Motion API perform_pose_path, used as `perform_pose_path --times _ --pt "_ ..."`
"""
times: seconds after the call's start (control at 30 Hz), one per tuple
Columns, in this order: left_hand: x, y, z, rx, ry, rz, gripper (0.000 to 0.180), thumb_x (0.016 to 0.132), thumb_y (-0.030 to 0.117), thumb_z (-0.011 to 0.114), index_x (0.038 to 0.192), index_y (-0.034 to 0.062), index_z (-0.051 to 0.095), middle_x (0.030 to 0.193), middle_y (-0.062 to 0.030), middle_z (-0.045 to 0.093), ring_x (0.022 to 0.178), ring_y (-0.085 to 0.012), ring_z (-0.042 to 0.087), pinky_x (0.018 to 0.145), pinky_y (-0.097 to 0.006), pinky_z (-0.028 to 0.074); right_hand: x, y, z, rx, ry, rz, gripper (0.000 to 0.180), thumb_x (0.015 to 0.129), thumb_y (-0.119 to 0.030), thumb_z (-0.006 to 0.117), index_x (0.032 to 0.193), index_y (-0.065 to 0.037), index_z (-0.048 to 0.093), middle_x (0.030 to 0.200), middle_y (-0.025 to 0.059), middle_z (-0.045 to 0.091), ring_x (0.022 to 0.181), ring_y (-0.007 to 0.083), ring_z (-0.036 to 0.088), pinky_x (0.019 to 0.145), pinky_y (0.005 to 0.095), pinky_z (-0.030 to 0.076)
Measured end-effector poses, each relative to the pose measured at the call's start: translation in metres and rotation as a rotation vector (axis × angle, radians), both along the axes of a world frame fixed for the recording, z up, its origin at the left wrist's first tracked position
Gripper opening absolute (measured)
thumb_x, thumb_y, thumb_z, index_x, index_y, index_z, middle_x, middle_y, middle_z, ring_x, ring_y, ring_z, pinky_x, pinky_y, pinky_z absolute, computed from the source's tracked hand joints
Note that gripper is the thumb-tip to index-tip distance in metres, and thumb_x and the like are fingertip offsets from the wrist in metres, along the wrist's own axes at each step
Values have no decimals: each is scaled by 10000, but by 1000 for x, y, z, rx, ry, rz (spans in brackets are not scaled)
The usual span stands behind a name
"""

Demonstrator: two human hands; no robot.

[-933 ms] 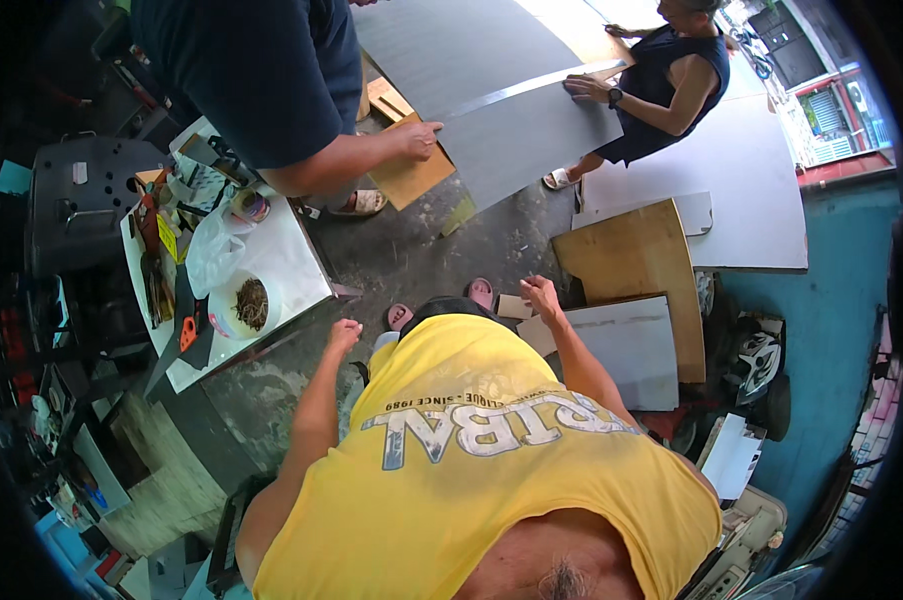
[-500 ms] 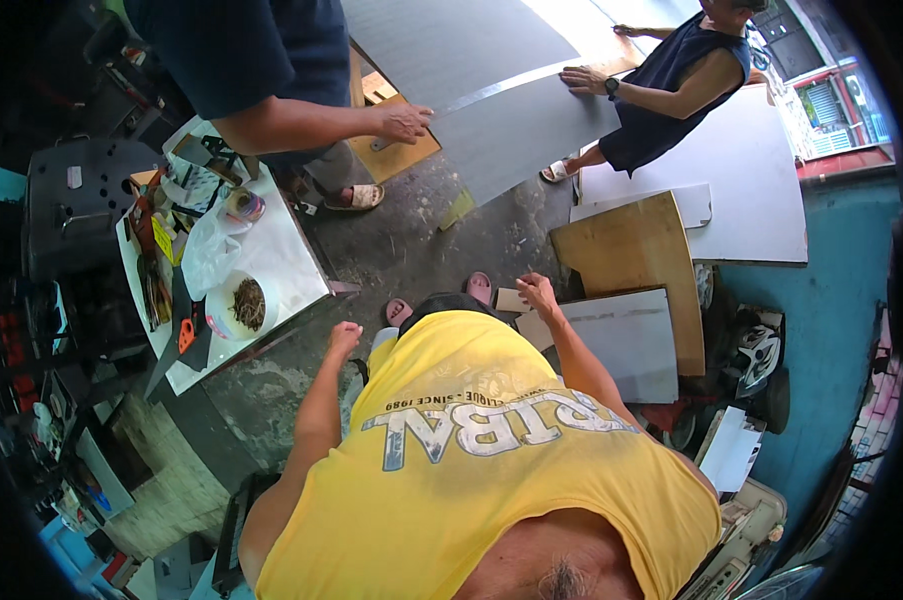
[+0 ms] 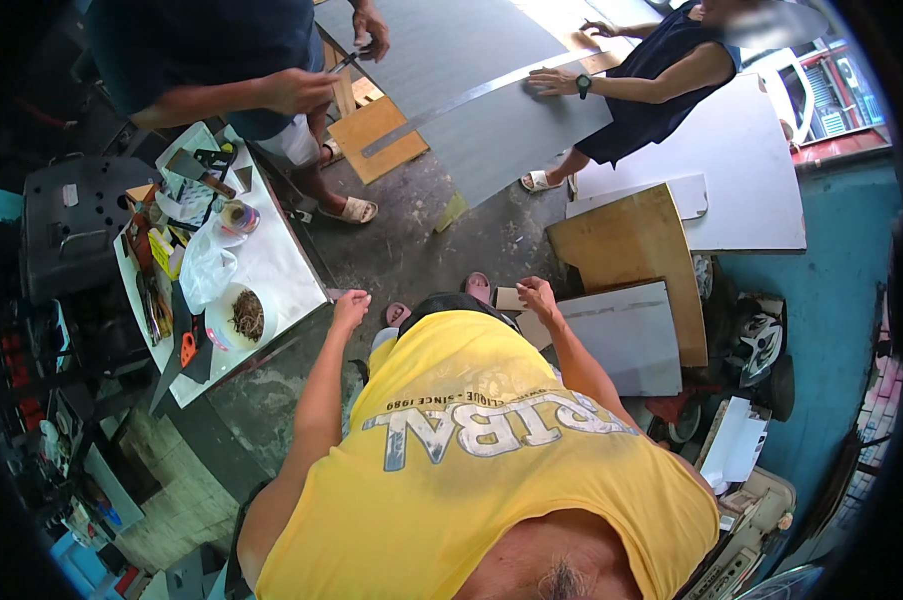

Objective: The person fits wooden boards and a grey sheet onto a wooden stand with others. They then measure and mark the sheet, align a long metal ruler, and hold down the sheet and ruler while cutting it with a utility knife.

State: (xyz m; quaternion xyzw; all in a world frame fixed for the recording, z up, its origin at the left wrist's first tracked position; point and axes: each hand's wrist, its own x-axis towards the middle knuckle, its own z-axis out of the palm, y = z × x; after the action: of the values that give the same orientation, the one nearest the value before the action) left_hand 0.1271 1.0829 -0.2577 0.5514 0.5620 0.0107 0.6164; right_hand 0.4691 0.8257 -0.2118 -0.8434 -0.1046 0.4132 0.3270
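Note:
My left hand [image 3: 350, 309] hangs just off the near right corner of a white-topped table [image 3: 289, 322], fingers curled together with nothing visible in them. To the right of my body, my right hand [image 3: 537, 297] is held in the air, its loosely bent fingers apart and empty. Ahead, a large grey sheet [image 3: 516, 135] carries a long metal straightedge [image 3: 471, 95], whose near end overlies a wooden board [image 3: 379, 140]. One person's hand [image 3: 561, 82] presses on the sheet by the straightedge. Another person at the left holds a slim dark tool [image 3: 347, 62] between both hands.
The table bears a white tub [image 3: 233, 318] of brown bits, a plastic bag [image 3: 209, 268], a clear jar [image 3: 238, 218] and an orange-handled saw [image 3: 189, 345]. Wooden [image 3: 636, 250] and grey panels [image 3: 621, 335] lean at my right. A helmet [image 3: 761, 348] sits beside the blue wall.
My left hand has risen slightly toward the table corner; my right hand barely shifted. The person at the left has lifted a hand off the straightedge's end and now holds the slim tool.

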Motion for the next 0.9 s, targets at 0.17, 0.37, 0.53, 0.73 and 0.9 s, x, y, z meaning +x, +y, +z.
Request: perform_pose_path --times 0.17,0.37,0.53,0.73,0.9 --pt "15 10 10 -1 -73 12 293 781 197 626 1023 44 564 829 -51 606 641 -98 557 428 -221 393 2 2 0 35 30 35 332 798 -225 592 1018 21 550 825 98 597 713 164 568 597 290 470" --pt "43 42 17 292 -182 -59 296 767 201 638 999 31 568 781 -57 613 628 -163 572 551 -275 461 3 17 6 39 -79 124 358 763 -234 616 1016 12 559 815 110 613 700 188 588 597 296 473" --pt "95 79 66 970 -34 -191 316 712 164 651 998 65 559 966 -120 550 905 -321 532 785 -382 433 24 58 33 56 -552 502 347 722 -208 622 1014 -28 565 917 164 592 827 319 577 730 372 461" --pt "196 147 116 1153 1 -277 349 706 187 656 1014 68 546 1045 -104 498 1005 -303 456 847 -386 397 104 184 67 357 -909 591 371 658 -88 620 1019 -78 534 1009 135 499 965 315 465 804 389 416" --pt "270 185 114 1216 135 -345 384 699 231 667 1030 84 542 1060 -79 476 1025 -281 432 856 -402 386 166 301 75 469 -947 609 385 672 -53 628 1044 -80 537 1042 95 515 986 307 459 838 361 404"
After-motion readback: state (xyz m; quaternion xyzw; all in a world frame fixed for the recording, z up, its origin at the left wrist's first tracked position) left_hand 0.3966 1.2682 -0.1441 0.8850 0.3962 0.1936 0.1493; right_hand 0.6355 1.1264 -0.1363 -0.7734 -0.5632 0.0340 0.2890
